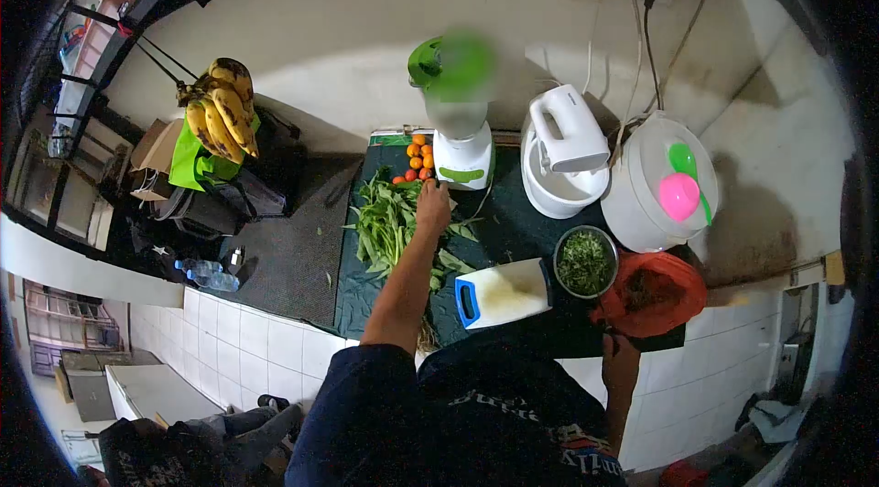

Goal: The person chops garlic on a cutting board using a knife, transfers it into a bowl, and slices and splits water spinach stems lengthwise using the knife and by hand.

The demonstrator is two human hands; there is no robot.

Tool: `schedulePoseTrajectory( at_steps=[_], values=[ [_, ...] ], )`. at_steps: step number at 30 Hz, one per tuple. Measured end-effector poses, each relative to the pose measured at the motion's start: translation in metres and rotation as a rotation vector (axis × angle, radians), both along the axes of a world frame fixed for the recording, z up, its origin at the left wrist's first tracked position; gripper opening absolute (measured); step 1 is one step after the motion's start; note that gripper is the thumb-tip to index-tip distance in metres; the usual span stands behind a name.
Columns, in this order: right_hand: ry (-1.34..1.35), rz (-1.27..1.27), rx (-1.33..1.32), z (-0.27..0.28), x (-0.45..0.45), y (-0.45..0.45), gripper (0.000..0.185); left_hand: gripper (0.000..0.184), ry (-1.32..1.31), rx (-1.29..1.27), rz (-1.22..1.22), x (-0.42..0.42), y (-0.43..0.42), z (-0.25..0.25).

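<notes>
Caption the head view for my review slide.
Left hand by small orange-red fruits and leafy greens, right hand at the red container.

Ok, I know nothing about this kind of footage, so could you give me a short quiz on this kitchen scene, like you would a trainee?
1. Multiple choice: what lies beside the round metal bowl of chopped greens?
A) a bunch of yellow bananas
B) a white cutting board with a blue edge
C) clear plastic bottles

2. True or false: the white hand mixer sits between the white and green blender and the big white tub.

3. Fill in the blank: the hand nearest the small, round, orange-red fruits is the person's ____ one.

Key: 1. B; 2. true; 3. left
</notes>
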State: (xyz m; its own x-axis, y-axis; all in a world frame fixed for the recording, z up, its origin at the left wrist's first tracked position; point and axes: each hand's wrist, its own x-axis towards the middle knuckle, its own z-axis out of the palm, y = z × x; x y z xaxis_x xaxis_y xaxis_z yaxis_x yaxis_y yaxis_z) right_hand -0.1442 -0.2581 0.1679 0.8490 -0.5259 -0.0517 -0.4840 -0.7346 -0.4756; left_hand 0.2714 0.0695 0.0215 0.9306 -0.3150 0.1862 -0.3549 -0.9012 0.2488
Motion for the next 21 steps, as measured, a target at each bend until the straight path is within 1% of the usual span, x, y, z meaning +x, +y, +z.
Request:
schedulePoseTrajectory(
  at_steps=[1,2,4,6,7,8,10,12,13,14,16,17,18,19,20,21],
  values=[
    [0.001,0.007,0.001,0.005,0.0,0.0,0.031,0.04,0.077,-0.119,-0.045,0.002,0.001,0.002],
    [0.048,-0.007,0.034,0.009,0.0,0.0,0.032,0.04,0.078,-0.117,-0.034,-0.006,0.002,0.001],
    [0.08,0.0,0.063,0.006,0.006,-0.002,0.032,0.045,-0.116,-0.282,0.012,-0.039,-0.004,0.018],
    [0.073,-0.006,0.011,-0.002,0.005,-0.001,0.033,0.045,-0.112,-0.281,0.089,-0.08,0.007,0.017],
    [0.162,0.068,0.044,0.004,0.012,-0.003,0.036,0.045,-0.113,-0.276,0.115,-0.103,0.017,0.019],
    [0.168,0.094,0.045,0.004,0.02,-0.002,0.036,0.043,-0.094,-0.282,0.162,-0.128,0.026,0.022],
    [0.063,0.306,0.01,0.005,0.032,0.001,0.037,0.041,-0.068,-0.29,0.231,-0.163,0.041,0.032],
    [0.063,0.385,0.003,0.003,0.043,0.004,0.034,0.034,0.107,-0.357,0.313,-0.196,0.062,0.041],
    [0.05,0.446,-0.002,0.005,0.048,0.008,0.031,0.029,0.103,-0.37,0.373,-0.208,0.07,0.039],
    [0.061,0.462,0.001,0.009,0.052,0.011,0.031,0.029,0.111,-0.368,0.392,-0.219,0.078,0.036],
    [0.287,0.454,0.01,0.028,0.061,0.02,0.031,0.029,0.057,-0.301,0.461,-0.232,0.097,0.029],
    [0.317,0.509,-0.006,0.035,0.063,0.021,0.035,0.031,0.028,-0.291,0.497,-0.237,0.106,0.025],
    [0.329,0.517,-0.006,0.026,0.058,0.016,0.035,0.031,0.04,-0.289,0.507,-0.241,0.113,0.023],
    [0.295,0.531,-0.061,0.01,0.053,0.007,0.036,0.034,0.073,-0.305,0.534,-0.243,0.12,0.021],
    [0.26,0.541,-0.114,0.016,0.051,0.015,0.037,0.036,0.105,-0.32,0.558,-0.242,0.128,0.018],
    [0.313,0.501,-0.072,0.026,0.051,0.018,0.038,0.037,0.119,-0.331,0.521,-0.242,0.137,0.01]
  ],
)
